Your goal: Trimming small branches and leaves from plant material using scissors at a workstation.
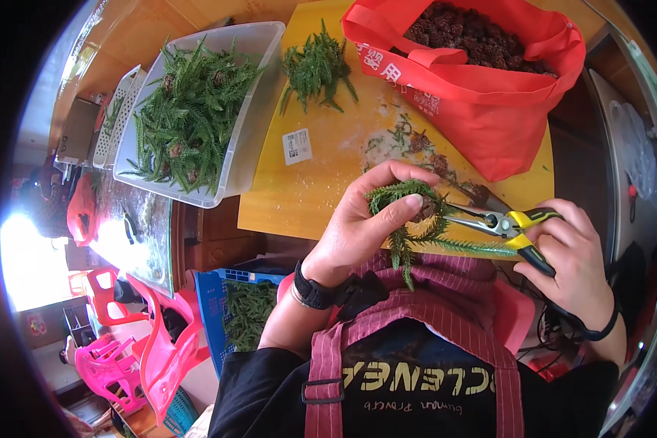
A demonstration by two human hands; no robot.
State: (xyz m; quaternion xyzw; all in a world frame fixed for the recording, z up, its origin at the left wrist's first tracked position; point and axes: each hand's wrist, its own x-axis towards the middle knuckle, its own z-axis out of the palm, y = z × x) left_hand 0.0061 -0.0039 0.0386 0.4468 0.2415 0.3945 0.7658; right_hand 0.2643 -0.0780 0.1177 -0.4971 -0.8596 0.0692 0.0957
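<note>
Above my lap, my left hand pinches an artificial green pine sprig between thumb and fingers. A brown bit, apparently part of a pine cone, shows among its needles; the thumb partly hides it. My right hand grips long-nose pliers with yellow and black handles. Their jaws point left and reach the sprig beside my left fingertips; whether they bite on anything I cannot make out. One long green strand of the sprig stretches right, below the pliers, to the handle.
A yellow table lies ahead, with a loose green sprig bunch and cone crumbs. A translucent bin of finished-looking sprigs stands left; a red bag of pine cones stands right. Lower left are a blue crate and pink chairs.
</note>
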